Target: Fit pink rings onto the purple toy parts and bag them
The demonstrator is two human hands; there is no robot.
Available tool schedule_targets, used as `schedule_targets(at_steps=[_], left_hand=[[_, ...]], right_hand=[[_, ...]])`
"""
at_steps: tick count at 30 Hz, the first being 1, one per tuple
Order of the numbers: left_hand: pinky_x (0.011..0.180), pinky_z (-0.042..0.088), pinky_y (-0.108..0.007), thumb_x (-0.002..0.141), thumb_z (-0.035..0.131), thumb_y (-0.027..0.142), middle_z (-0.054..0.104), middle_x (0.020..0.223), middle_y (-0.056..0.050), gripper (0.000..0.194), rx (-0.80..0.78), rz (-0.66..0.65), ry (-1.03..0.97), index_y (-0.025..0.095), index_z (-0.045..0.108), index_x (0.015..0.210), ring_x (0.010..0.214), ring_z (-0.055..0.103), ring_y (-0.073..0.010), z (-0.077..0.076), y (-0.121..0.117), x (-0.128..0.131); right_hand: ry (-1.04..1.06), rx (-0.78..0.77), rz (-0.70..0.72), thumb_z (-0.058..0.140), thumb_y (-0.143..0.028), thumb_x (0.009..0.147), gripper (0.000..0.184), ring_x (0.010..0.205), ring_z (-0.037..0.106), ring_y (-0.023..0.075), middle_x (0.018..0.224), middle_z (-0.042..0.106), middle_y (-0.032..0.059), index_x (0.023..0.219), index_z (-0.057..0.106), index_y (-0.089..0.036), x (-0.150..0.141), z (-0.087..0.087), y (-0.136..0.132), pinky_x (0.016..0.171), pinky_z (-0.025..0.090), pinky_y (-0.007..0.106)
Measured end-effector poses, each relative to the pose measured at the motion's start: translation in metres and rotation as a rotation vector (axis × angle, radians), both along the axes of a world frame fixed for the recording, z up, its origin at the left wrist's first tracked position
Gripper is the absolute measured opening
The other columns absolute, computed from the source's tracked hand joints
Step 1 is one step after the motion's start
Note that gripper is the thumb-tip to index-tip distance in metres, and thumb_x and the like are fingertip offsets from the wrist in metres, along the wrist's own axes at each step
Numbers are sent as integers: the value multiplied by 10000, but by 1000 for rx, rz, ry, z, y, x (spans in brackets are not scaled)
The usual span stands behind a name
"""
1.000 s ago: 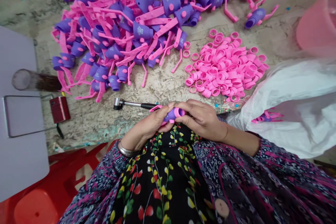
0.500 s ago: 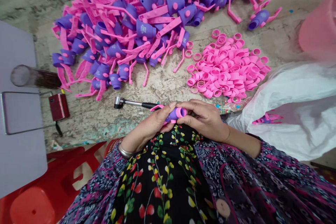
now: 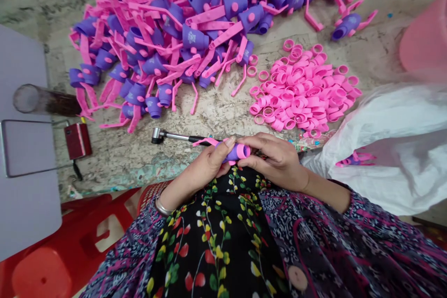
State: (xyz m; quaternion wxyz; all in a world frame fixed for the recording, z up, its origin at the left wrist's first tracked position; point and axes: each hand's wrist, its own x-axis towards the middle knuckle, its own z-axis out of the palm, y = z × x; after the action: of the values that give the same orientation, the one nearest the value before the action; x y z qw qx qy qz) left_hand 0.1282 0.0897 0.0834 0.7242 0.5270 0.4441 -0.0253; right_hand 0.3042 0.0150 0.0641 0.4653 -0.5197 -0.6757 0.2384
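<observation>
Snugly, left hand (image 3: 207,164) and right hand (image 3: 275,160) grip a purple plastic part (image 3: 237,152) (fingers (image 3: 228,142) hide part of it).

Both hands are on one purple plastic piece (image 3: 235,152) here: the left hand (image 3: 209,163) wraps around it, with a silver bangle (image 3: 162,207) on that wrist, and the right hand (image 3: 274,160) pinches near its pink-rimmed end. A pink strap pokes out toward a socket wrench (image 3: 171,137) lying just beyond on the floor (image 3: 216,118). Up top, a big heap of purple-and-pink parts (image 3: 150,42) sits right beside a pile of loose pink rings (image 3: 302,88). There's a white plastic sack (image 3: 384,149) on the right, a pink bucket (image 3: 428,32) past it, and a red stool (image 3: 42,274) bottom left.
</observation>
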Motion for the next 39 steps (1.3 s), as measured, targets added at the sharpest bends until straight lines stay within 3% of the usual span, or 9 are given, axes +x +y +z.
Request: schedule_targets(at_steps=[17, 24, 28, 39], left_hand=[[505, 245, -263, 905, 298, 702, 356, 486, 52, 582, 104, -13, 22, 199, 408, 636, 472, 299, -92, 0, -2, -3], [480, 222, -257, 897, 300, 709, 326, 472, 55, 586, 93, 2, 12, 201, 378, 616, 455, 272, -83, 0, -4, -1], [472, 218, -247, 913, 267, 695, 320, 466, 57, 587, 42, 1, 12, 200, 373, 616, 444, 258, -77, -3, -4, -1], [440, 171, -211, 880, 345, 703, 330, 473, 70, 546, -106, 29, -20, 198, 411, 683, 418, 251, -56, -5, -4, 4]], right_hand=[[-29, -15, -1, 616, -453, 909, 346, 621, 576, 116, 729, 651, 21, 1063, 673, -148, -1, 4, 2, 609, 476, 230], [-51, -8, 44, 587, -401, 945, 306, 691, 583, 128, 818, 667, 39, 1101, 630, -142, 0, 4, 2, 660, 493, 244], [-71, -17, 116, 536, -314, 984, 243, 780, 597, 140, 917, 668, 68, 1134, 585, -128, 1, 4, 2, 726, 502, 253], [-99, 51, 160, 464, -293, 1009, 208, 716, 542, 157, 825, 616, 60, 1112, 546, -132, 2, -5, 1, 693, 488, 272]])
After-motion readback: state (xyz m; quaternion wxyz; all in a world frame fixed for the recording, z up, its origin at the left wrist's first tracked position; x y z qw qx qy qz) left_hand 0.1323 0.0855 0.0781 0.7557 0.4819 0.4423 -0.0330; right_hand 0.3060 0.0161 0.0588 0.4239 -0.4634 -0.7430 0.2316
